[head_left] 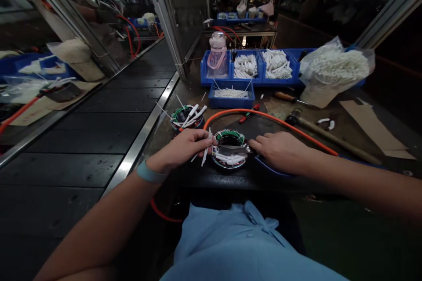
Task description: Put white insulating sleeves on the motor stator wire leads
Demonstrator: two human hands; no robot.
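Pinched in my left hand [193, 144] are several thin white sleeves [205, 156], right at the left rim of a ring-shaped motor stator [228, 133]. This stator has green insulation inside and thick white sleeves along its near side. My right hand [281, 150] grips metal scissors [233, 149], whose blades reach left across the stator toward my left fingers. Whether the blades touch anything is unclear. Behind my left hand stands a second stator [176, 117] with white sleeves and wires sticking up.
Blue bins [231, 82] with white sleeves and a pink bottle [217, 55] line the back. An orange hose [263, 113] arcs across the bench. A mallet [329, 136], a screwdriver [285, 96] and a bag of white sleeves [336, 70] are right; a conveyor [82, 140] runs left.
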